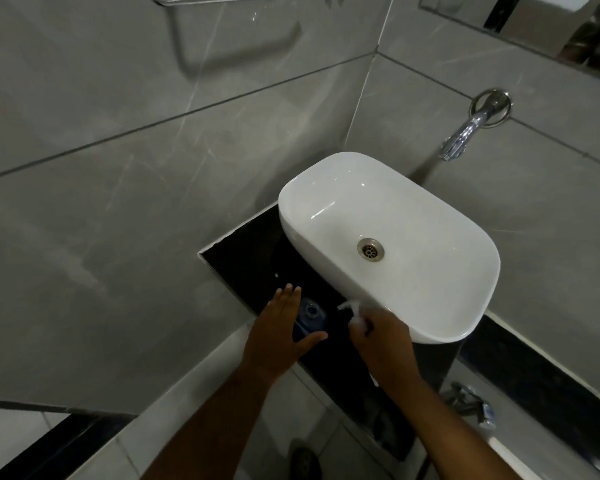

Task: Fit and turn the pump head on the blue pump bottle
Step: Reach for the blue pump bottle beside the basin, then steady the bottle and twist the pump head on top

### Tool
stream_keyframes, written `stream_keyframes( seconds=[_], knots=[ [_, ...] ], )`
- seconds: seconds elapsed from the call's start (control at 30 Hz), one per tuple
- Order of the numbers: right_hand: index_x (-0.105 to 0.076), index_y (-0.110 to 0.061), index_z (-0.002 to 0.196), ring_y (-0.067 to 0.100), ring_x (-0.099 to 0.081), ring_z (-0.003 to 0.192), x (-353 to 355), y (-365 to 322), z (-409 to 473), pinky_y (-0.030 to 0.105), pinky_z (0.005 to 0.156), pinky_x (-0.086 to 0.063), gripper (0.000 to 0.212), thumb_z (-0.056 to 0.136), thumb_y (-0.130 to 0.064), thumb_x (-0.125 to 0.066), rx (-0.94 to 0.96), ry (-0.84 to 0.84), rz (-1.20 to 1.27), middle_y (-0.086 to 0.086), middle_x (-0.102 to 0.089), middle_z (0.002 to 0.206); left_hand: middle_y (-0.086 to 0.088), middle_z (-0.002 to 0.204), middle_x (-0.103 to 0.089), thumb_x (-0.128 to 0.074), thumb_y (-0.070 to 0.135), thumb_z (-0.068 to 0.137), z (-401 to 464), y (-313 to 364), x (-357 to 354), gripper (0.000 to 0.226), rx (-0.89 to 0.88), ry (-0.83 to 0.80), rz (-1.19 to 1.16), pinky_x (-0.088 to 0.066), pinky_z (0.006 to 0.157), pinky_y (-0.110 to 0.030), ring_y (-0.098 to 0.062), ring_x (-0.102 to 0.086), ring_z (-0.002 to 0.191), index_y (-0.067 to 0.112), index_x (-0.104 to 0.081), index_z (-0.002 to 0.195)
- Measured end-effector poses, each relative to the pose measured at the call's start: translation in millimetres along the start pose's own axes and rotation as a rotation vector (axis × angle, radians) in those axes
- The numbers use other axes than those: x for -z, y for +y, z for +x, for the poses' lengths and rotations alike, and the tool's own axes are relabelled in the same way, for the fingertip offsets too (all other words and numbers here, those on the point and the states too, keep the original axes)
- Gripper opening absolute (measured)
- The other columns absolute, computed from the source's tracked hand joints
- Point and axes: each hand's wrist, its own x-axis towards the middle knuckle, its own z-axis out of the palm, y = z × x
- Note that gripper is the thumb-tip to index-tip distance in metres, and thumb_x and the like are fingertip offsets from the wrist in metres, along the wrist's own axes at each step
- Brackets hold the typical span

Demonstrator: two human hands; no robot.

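We've got the blue pump bottle [309, 318] standing on the dark counter [253, 244], tucked between our two hands and just beside the front-left edge of the white basin [388, 244]. Its neck is open and facing up at us — no head on it yet. The white pump head [352, 311] is over in our right hand [383, 336], fingers curled shut around its collar, nozzle poking out toward the bottle. Near, but not over the neck.

Our left hand [283, 327] sits against the bottle's left side, fingers spread and straight, thumb reaching across the front below it. That reads as open and bracing, not a full grip; whether the palm is truly touching the plastic we can't tell from up here.

How will it handle? We'd guess a light plastic bottle with fairly stiff walls, and likely slick if there's soap on it — so it could spin on the counter when we twist. Best to wrap the left hand round the body, low and firm, and keep the right on the ribbed collar, not the nozzle. The dip tube, if there is one, is hidden.

Further out: a chrome tap [465, 136] on the grey tiled wall [118, 202] above the basin.
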Motion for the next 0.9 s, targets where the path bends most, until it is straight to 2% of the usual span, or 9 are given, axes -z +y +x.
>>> stream_keyframes(
  seconds=[0.07, 0.17, 0.2, 0.3, 0.37, 0.47, 0.6, 0.77, 0.9],
  knots=[
    [-0.056, -0.016, 0.059, 0.006, -0.045, 0.048, 16.6, -15.8, -0.4, 0.011, 0.052, -0.037, 0.029, 0.087, -0.02, -0.063, 0.029, 0.18, 0.045, -0.004, -0.054, 0.053, -0.007, 0.155, -0.028, -0.042, 0.084, 0.072, 1.6, -0.8, 1.0, 0.103, -0.014, -0.003, 0.024, -0.029, 0.114, -0.043, -0.021, -0.017, 0.144, 0.018, -0.019, 0.148],
    [-0.072, -0.019, 0.084, 0.008, -0.059, 0.061, 36.6, -39.1, 7.0, 0.0, 0.058, -0.038, 0.009, 0.084, -0.027, -0.07, -0.03, 0.308, 0.236, -0.004, -0.066, 0.068, -0.009, 0.157, -0.023, -0.038, 0.085, 0.074, 1.4, -2.0, 1.4, 0.102, -0.043, -0.009, 0.063, -0.021, 0.116, -0.04, -0.021, -0.012, 0.144, 0.018, -0.017, 0.148],
    [-0.072, -0.019, 0.091, 0.005, -0.061, 0.065, 40.6, -46.5, 9.9, -0.001, 0.059, -0.039, 0.013, 0.083, -0.028, -0.071, -0.047, 0.317, 0.31, -0.006, -0.068, 0.072, -0.008, 0.157, -0.022, -0.037, 0.085, 0.074, 0.9, -2.3, 1.3, 0.102, -0.047, -0.01, 0.072, -0.019, 0.116, -0.039, -0.021, -0.011, 0.144, 0.019, -0.017, 0.148],
    [-0.069, -0.023, 0.089, -0.003, -0.058, 0.06, 46.6, -66.8, 16.6, 0.001, 0.055, -0.041, 0.007, 0.083, -0.023, -0.072, 0.003, 0.311, 0.46, -0.013, -0.064, 0.067, -0.007, 0.158, -0.018, -0.036, 0.086, 0.074, 0.0, -3.6, 0.6, 0.101, -0.04, -0.024, 0.083, -0.014, 0.115, -0.036, -0.02, -0.008, 0.145, 0.021, -0.013, 0.149],
    [-0.065, -0.034, 0.088, -0.004, -0.06, 0.063, 45.0, -76.4, 19.7, 0.002, 0.058, -0.044, 0.018, 0.083, -0.019, -0.072, 0.035, 0.313, 0.506, -0.017, -0.065, 0.069, -0.006, 0.158, -0.017, -0.035, 0.086, 0.074, 0.2, -4.4, 0.0, 0.102, -0.036, -0.03, 0.087, -0.012, 0.115, -0.034, -0.02, -0.007, 0.145, 0.022, -0.012, 0.149],
    [-0.062, -0.028, 0.114, -0.01, -0.064, 0.081, 34.7, -83.6, 21.3, 0.001, 0.071, -0.048, 0.034, 0.083, -0.019, -0.072, 0.025, 0.292, 0.52, -0.024, -0.065, 0.089, -0.007, 0.158, -0.019, -0.033, 0.087, 0.073, 0.1, -4.7, 0.3, 0.103, -0.04, -0.022, 0.092, -0.011, 0.115, -0.034, -0.02, -0.008, 0.145, 0.02, -0.014, 0.149],
    [-0.056, -0.02, 0.126, 0.009, -0.068, 0.09, 17.9, -81.5, 20.6, 0.018, 0.085, -0.055, 0.044, 0.084, -0.021, -0.071, 0.042, 0.248, 0.427, -0.002, -0.071, 0.104, -0.008, 0.158, -0.019, -0.031, 0.088, 0.072, 0.7, -5.0, -0.6, 0.104, -0.051, -0.018, 0.099, -0.011, 0.115, -0.034, -0.02, -0.007, 0.145, 0.019, -0.016, 0.149],
    [-0.053, -0.022, 0.128, -0.004, -0.063, 0.082, 6.7, -68.7, 18.2, -0.005, 0.073, -0.044, 0.052, 0.081, -0.016, -0.074, 0.037, 0.152, 0.374, -0.005, -0.068, 0.1, -0.005, 0.16, -0.009, -0.03, 0.088, 0.072, 3.2, -5.9, -0.6, 0.103, -0.05, -0.036, 0.123, -0.002, 0.114, -0.032, -0.014, 0.007, 0.142, 0.022, -0.01, 0.149],
    [-0.05, -0.021, 0.13, -0.002, -0.065, 0.093, 2.0, -58.3, 13.8, 0.012, 0.087, -0.052, 0.055, 0.081, -0.011, -0.072, 0.154, -0.016, 0.282, -0.009, -0.067, 0.101, -0.007, 0.16, -0.01, -0.027, 0.089, 0.072, 3.5, -3.9, 0.5, 0.105, -0.047, -0.036, 0.125, -0.005, 0.115, -0.035, -0.018, 0.003, 0.144, 0.02, -0.012, 0.149]
  ],
)
